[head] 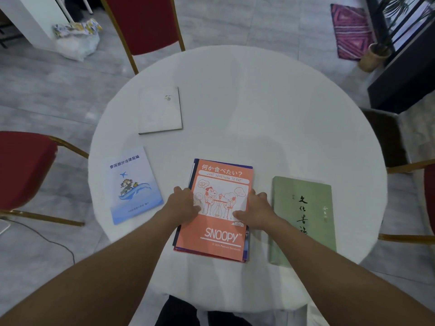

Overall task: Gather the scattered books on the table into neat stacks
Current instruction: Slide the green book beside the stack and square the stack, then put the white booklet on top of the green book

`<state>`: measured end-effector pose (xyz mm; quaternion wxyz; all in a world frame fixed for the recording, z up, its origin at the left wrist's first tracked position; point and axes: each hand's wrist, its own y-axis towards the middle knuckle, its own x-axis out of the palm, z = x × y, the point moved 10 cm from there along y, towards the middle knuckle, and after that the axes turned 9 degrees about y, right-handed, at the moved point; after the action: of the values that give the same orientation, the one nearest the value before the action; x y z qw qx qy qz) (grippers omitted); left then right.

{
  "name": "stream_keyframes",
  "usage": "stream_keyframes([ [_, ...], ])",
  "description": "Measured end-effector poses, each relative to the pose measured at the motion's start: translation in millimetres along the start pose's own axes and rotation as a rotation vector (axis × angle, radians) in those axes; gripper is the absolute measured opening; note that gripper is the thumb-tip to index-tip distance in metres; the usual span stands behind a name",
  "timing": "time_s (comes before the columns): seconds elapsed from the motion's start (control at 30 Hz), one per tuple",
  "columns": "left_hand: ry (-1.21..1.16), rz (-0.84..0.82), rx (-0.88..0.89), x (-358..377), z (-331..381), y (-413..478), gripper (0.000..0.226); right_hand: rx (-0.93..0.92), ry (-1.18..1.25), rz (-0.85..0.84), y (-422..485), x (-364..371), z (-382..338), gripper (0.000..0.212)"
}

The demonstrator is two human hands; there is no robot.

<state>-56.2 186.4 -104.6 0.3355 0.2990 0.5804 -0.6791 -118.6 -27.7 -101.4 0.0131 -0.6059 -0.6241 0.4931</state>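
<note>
An orange Snoopy book (219, 234) tops a small stack near the front of the round white table (270, 102), with darker book edges showing beneath it. My left hand (184, 204) grips the stack's left edge and my right hand (255, 209) grips its right edge, thumbs lying on the cover. A light blue book (133, 187) lies alone to the left. To the right lies a green book (303, 220) with black calligraphy. A white book (160, 111) sits farther back on the left.
Red chairs with gold frames stand at the far side (143, 22), at the left (23, 165) and at the right edge. A potted plant (374, 55) and a dark cabinet are at the back right. A cable runs on the floor at the left.
</note>
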Motion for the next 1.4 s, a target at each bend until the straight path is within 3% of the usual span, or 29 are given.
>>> stream_keyframes([
  [0.5,-0.001,-0.034,0.045,0.6,2.6,-3.7,0.052,0.032,0.000,-0.012,2.6,2.3,6.4,0.074],
  [0.7,-0.060,0.038,0.103,-22.4,-16.1,-2.7,0.052,-0.045,-0.108,0.211,2.0,-16.1,-16.7,0.098],
  [0.83,-0.063,0.151,0.059,-47.0,-47.8,1.9,0.054,-0.187,-0.110,0.271,7.0,-15.4,-59.0,0.085],
  [1.1,-0.070,0.245,-0.088,-69.6,-125.5,12.5,0.042,-0.380,-0.042,0.079,30.3,45.5,-153.1,0.070],
  [1.4,-0.063,0.275,-0.144,-85.7,-175.7,47.9,0.043,-0.382,-0.099,-0.027,74.2,90.8,-213.2,0.073],
])
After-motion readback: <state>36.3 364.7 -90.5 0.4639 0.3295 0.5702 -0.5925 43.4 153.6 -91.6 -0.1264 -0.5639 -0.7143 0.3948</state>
